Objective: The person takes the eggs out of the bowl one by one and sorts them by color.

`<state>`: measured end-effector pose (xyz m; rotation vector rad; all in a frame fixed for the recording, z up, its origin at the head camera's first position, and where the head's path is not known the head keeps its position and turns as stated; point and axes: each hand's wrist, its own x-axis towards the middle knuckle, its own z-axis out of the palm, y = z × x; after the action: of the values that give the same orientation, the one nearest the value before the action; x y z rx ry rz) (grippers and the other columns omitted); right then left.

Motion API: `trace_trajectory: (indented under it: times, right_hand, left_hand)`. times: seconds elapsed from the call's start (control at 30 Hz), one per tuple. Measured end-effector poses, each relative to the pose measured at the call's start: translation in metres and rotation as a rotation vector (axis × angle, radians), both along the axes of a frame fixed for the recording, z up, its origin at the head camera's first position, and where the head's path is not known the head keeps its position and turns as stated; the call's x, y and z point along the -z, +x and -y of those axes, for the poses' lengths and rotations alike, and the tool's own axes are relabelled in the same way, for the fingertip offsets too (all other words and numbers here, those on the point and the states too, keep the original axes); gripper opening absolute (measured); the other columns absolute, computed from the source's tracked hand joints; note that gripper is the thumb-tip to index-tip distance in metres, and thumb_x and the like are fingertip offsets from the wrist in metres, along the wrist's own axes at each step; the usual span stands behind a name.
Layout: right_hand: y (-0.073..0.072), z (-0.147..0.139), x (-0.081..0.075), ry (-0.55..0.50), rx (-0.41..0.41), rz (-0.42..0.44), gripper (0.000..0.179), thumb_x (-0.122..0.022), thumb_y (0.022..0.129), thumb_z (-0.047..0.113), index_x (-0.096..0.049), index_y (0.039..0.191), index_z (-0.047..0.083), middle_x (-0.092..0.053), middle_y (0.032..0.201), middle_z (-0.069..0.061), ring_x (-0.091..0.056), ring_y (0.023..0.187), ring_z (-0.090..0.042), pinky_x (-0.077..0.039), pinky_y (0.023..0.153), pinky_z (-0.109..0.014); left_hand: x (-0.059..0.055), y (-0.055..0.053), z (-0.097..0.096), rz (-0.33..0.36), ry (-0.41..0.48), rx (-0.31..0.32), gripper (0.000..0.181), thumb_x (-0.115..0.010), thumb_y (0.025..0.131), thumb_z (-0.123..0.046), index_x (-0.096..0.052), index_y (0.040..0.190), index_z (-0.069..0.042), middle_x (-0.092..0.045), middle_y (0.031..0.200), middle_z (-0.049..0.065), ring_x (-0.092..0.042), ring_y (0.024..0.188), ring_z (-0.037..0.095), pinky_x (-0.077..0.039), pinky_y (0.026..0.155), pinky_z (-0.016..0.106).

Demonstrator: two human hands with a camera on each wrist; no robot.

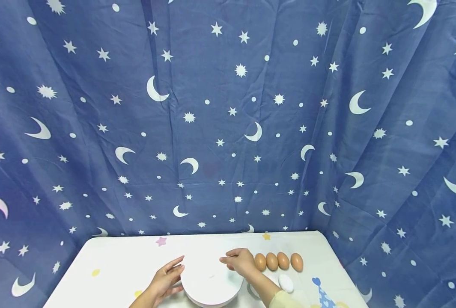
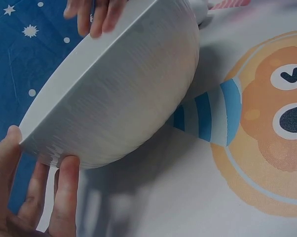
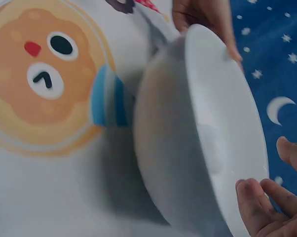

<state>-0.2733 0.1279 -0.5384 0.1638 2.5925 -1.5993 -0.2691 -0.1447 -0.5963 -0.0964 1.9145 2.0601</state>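
A large white bowl (image 1: 208, 284) is near the table's front edge; a faint translucent patch shows inside it in the right wrist view. My left hand (image 1: 166, 280) holds its left side, with the thumb (image 2: 13, 136) at the rim and fingertips (image 2: 68, 163) against the outer wall. At the right side, my right hand (image 1: 241, 262) reaches over the rim. The right wrist view shows its fingers (image 3: 252, 197) overlapping the rim and the thumb (image 3: 291, 153) standing apart from them. Nothing shows between thumb and fingers.
Several brown eggs (image 1: 283, 260) stand in a row to the right of the bowl. A white egg-shaped object (image 1: 286, 283) lies in front of them, with a grey curved edge (image 1: 252, 291) partly behind my right forearm. The white tablecloth (image 1: 116, 261) carries printed figures; a blue curtain (image 1: 212, 128) hangs behind.
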Motion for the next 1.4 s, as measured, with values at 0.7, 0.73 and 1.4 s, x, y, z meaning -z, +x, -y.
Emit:
trace_trajectory:
  times: [0.7, 0.73, 1.4]
  right_hand:
    - [0.0, 0.055, 0.053, 0.038, 0.22, 0.044, 0.036, -0.084, 0.076, 0.034, -0.071, 0.085, 0.002, -0.066, 0.06, -0.005, -0.056, 0.053, -0.009, -0.053, 0.065, -0.027]
    - [-0.001, 0.057, 0.054, 0.043, 0.228, 0.039, 0.039, -0.084, 0.075, 0.036, -0.071, 0.085, 0.001, -0.065, 0.059, -0.005, -0.056, 0.052, -0.008, -0.054, 0.066, -0.029]
    - [-0.006, 0.073, 0.061, 0.164, 0.311, -0.112, 0.036, -0.091, 0.065, 0.027, -0.076, 0.084, 0.001, -0.074, 0.081, -0.009, -0.067, 0.078, -0.023, -0.058, 0.08, -0.04]
  left_hand:
    - [0.005, -0.001, 0.0, 0.011, 0.021, 0.011, 0.07, -0.067, 0.093, -0.037, -0.038, 0.149, -0.007, -0.033, 0.149, 0.033, -0.048, 0.128, 0.05, -0.057, 0.088, 0.054]
    - [0.005, -0.001, 0.0, 0.012, 0.019, 0.008, 0.069, -0.067, 0.093, -0.037, -0.039, 0.149, -0.008, -0.033, 0.149, 0.033, -0.049, 0.128, 0.05, -0.058, 0.088, 0.054]
    - [-0.002, 0.001, -0.001, 0.021, -0.004, -0.012, 0.063, -0.064, 0.097, -0.031, -0.039, 0.149, -0.007, -0.04, 0.147, 0.03, -0.058, 0.121, 0.042, -0.059, 0.087, 0.051]
